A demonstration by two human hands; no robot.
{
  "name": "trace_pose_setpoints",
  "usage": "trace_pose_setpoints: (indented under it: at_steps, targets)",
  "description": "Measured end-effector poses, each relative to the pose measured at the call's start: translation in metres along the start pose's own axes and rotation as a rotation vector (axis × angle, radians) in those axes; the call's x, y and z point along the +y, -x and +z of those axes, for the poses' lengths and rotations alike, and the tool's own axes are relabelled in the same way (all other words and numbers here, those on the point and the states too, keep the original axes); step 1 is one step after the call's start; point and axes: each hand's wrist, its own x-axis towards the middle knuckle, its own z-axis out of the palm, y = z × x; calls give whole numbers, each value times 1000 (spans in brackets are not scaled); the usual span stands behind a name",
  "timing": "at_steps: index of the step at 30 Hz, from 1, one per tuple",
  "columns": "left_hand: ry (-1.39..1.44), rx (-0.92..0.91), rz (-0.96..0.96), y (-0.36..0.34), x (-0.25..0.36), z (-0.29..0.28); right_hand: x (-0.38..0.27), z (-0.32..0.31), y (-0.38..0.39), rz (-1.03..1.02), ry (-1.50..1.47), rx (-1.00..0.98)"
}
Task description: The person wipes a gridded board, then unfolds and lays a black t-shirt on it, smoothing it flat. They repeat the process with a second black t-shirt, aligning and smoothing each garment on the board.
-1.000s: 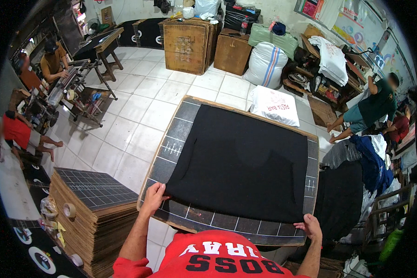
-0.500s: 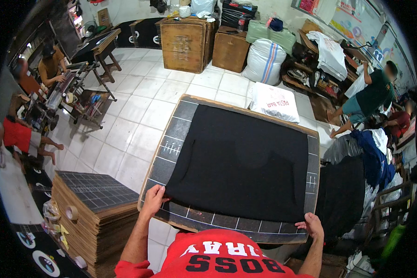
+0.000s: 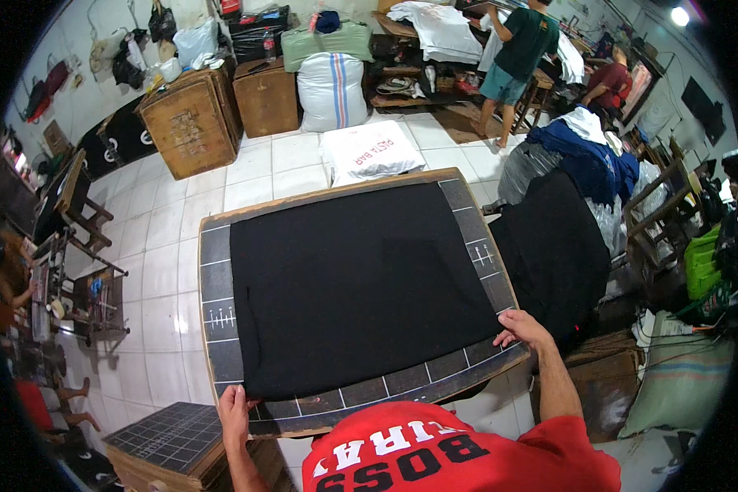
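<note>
A black cloth panel lies spread over a dark board with white grid lines and a wooden rim. My left hand is closed at the cloth's near left corner, with a fingertip showing just past the fabric edge. At the near right corner, my right hand reaches across the board's edge, fingers curled in a pinch on the cloth. Low folds run along the cloth's left side. Its near edge lies short of the board's near rim, leaving a strip of grid lines uncovered.
Gridded boards are stacked at the lower left. Dark fabric hangs beside the board's right edge, near a heap of blue and white garments. Beyond the board lies a white package. A person in dark green stands farther back.
The view has swung to the right, so the board and the room appear farther left and turned. Both hands stay at the cloth's near corners, and the cloth lies much as before.
</note>
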Motion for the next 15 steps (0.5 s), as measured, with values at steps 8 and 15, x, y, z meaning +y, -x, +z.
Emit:
trace_pose_setpoints:
  at_steps: [8, 15]
  targets:
    - [-7, -21, -14, 0, -1, -8, 0, 1, 1, -6, -21, -1]
    - [-13, 1, -8, 3, -1, -6, 1, -2, -2, 12, -30, -21]
